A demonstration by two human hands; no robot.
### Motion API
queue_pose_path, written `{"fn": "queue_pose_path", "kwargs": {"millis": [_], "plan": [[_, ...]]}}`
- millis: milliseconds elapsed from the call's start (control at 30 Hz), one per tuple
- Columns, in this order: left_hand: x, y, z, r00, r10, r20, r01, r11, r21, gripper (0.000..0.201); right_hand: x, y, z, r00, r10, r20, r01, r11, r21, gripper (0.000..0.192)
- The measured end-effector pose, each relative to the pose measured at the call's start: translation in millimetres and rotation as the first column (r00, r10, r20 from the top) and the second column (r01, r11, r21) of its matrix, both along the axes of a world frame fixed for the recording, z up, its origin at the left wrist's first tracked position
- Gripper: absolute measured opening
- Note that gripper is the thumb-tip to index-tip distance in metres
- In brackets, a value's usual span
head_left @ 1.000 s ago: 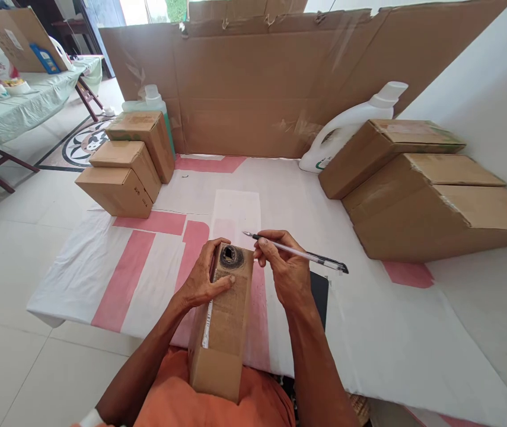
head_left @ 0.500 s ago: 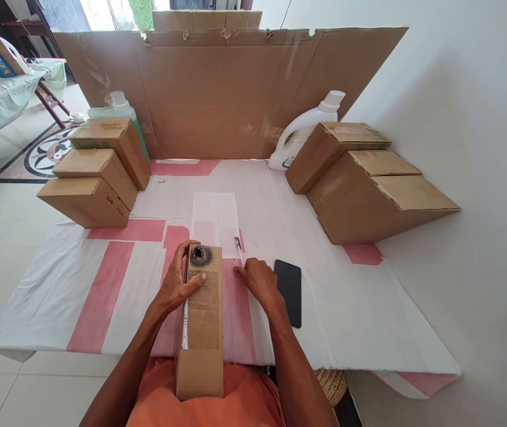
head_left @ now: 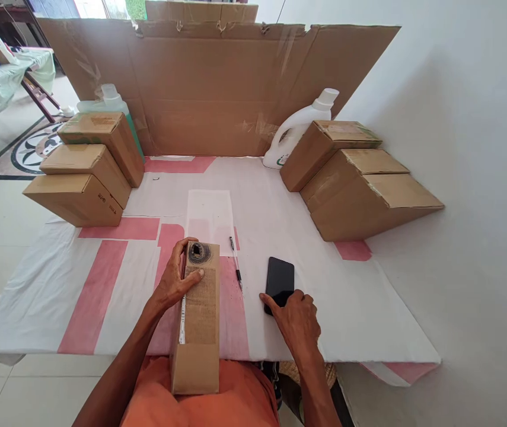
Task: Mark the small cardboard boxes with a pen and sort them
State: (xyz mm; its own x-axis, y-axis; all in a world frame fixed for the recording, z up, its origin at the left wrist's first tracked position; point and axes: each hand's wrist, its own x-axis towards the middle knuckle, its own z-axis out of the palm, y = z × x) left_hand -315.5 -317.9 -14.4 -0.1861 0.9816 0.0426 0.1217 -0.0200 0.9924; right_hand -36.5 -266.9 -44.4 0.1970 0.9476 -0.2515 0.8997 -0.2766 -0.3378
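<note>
My left hand [head_left: 177,274] grips the upper end of a long cardboard box [head_left: 196,370], thumb on its top face and fingers round the left side. A small dark hole [head_left: 197,251], ringed with black scribble, is near the box's far end. The near end overhangs the table edge above my lap. My right hand [head_left: 296,317] is closed over the near end of a black smartphone [head_left: 280,276], thumb at its left edge and fingers at its right. Between box and phone lies a pen [head_left: 236,261], touched by neither hand.
A white sheet of paper [head_left: 209,207] lies beyond the box. Stacked cardboard boxes stand left [head_left: 97,184] and right [head_left: 346,184], with a green-liquid jug [head_left: 131,121] and a white jug [head_left: 297,127] behind them. A tall cardboard panel [head_left: 209,89] closes off the back.
My right hand has let go of the pen, which now lies on the cloth, and has moved right and nearer onto the smartphone. My left hand keeps its hold on the box.
</note>
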Motion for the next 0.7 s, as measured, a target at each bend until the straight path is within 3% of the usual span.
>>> {"fn": "queue_pose_path", "kwargs": {"millis": [133,300,367,500,567,700], "plan": [[3,2,2.7,1.0,-0.011,-0.016,0.011,1.0,-0.001,0.067,10,11,-14.4,0.965,-0.128,-0.228,0.124,0.992,-0.031,0.069],[0,-4,2.5,1.0,0.022,0.005,-0.022,1.0,0.002,0.068,12,11,-10.9,0.801,-0.117,-0.587,0.05,0.99,-0.129,0.053],[0,-6,3.1,0.999,0.033,-0.001,-0.033,0.999,0.012,0.067,8,5,2.8,0.627,-0.159,-0.763,0.026,0.983,-0.184,0.055],[2,-6,6.6,0.999,0.03,-0.015,-0.029,0.999,0.027,0.065,-10,-10,46.8,0.09,-0.236,-0.968,-0.079,0.967,-0.243,0.052],[4,-4,8.3,1.0,0.021,-0.019,-0.02,0.999,0.032,0.066,-24,-16,67.2,-0.011,-0.207,-0.978,-0.195,0.96,-0.201,0.043],[7,-4,8.6,0.999,0.011,-0.031,-0.009,0.998,0.068,0.063,-60,-24,87.2,-0.106,-0.184,-0.977,-0.431,0.894,-0.122,0.042]]}}
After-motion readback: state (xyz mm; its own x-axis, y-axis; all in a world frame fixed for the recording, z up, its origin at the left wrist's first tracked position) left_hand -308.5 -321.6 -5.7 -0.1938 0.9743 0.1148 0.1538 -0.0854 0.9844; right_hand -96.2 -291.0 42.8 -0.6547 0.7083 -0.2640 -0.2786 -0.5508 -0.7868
